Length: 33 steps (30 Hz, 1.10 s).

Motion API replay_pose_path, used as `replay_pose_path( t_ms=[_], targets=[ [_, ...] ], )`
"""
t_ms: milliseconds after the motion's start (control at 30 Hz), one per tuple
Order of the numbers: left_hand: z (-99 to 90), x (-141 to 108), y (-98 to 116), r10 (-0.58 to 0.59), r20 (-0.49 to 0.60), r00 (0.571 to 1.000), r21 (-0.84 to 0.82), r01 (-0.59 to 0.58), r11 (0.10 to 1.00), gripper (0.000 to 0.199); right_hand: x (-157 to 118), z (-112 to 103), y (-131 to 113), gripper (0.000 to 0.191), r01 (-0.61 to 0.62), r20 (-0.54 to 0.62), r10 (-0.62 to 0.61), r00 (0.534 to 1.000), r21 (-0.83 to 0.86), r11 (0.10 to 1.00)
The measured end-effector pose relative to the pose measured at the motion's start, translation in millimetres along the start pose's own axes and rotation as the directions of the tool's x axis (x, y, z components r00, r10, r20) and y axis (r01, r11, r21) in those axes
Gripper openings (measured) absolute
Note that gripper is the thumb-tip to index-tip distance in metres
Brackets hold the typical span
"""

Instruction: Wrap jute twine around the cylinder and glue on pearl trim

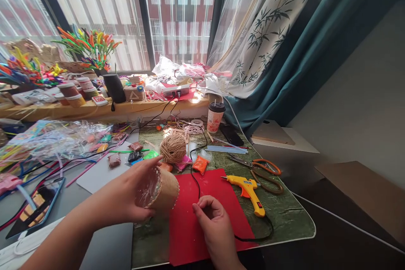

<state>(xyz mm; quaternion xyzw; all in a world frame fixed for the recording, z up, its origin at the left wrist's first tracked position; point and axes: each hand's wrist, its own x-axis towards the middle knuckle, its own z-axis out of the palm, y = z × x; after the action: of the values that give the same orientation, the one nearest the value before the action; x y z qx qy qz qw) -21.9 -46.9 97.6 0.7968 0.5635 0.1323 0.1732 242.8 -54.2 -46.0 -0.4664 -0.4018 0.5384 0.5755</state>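
Observation:
My left hand (126, 194) grips a small tan cup (168, 190) tilted on its side, its open mouth towards my palm. A beaded or braided trim runs round its rims. My right hand (213, 223) is closed in a pinch over a red sheet (186, 236); whatever its fingertips hold, if anything, is too small to make out. A black cord (196, 179) runs down to my right hand, passes out of sight there and comes out beside it. Right of the sheet lies a yellow glue gun (249, 190). Behind the cup sits a ball of twine (173, 149).
Orange-handled scissors (265, 166) lie near the table's right edge. A lidded paper cup (216, 118) and a black phone (232, 135) stand and lie farther back. Clay packets, including an orange one (201, 164), surround the twine. Plastic bags (69, 139) and pipe cleaners crowd the left.

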Motion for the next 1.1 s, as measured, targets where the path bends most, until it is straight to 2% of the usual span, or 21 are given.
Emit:
replay_pose_path(
  t_ms=[67,133,267,367,467,567,700,767,867,967,1100],
  targets=[
    [6.6,-6,-8,-0.015,-0.167,0.986,-0.081,0.001,0.997,0.115,8,-6,-4,0.044,-0.074,-0.005,0.075,0.997,0.047,0.996],
    [19.8,-11,-16,0.024,-0.277,0.96,-0.161,-0.071,0.984,0.117,13,-11,-7,0.046,-0.092,0.004,0.092,0.996,0.058,0.994],
    [52.7,-10,-27,0.095,-0.489,0.867,-0.255,-0.246,0.935,0.115,19,-16,-11,0.045,-0.023,0.049,0.024,0.999,-0.009,1.0],
    [70.9,2,-33,0.135,-0.609,0.782,-0.213,-0.325,0.921,0.115,27,-16,-11,0.044,-0.015,0.093,0.022,0.995,-0.081,0.997],
    [81.3,23,-39,0.189,-0.664,0.724,-0.116,-0.35,0.93,0.11,40,-16,-8,0.048,-0.006,0.1,0.021,0.995,-0.143,0.99],
    [91.0,46,-48,0.216,-0.721,0.658,-0.058,-0.369,0.928,0.109,53,-17,-5,0.048,0.098,0.141,-0.067,0.988,-0.225,0.969],
    [109.8,63,-61,0.283,-0.805,0.522,0.045,-0.421,0.906,0.113,62,-19,3,0.047,0.134,0.16,-0.093,0.983,-0.272,0.953],
    [117.8,66,-65,0.276,-0.824,0.494,0.043,-0.432,0.901,0.114,61,-20,7,0.046,0.138,0.155,-0.097,0.983,-0.274,0.952],
    [122.2,65,-67,0.296,-0.822,0.486,0.038,-0.472,0.881,0.118,58,-19,10,0.044,0.131,0.136,-0.092,0.987,-0.318,0.939],
    [119.0,62,-66,0.361,-0.803,0.474,0.081,-0.514,0.854,0.123,56,-18,11,0.047,0.109,0.119,-0.071,0.99,-0.352,0.929],
    [113.9,57,-61,0.406,-0.801,0.44,0.105,-0.564,0.819,0.125,56,-17,10,0.045,0.151,0.136,-0.104,0.985,-0.403,0.903]
  ],
)
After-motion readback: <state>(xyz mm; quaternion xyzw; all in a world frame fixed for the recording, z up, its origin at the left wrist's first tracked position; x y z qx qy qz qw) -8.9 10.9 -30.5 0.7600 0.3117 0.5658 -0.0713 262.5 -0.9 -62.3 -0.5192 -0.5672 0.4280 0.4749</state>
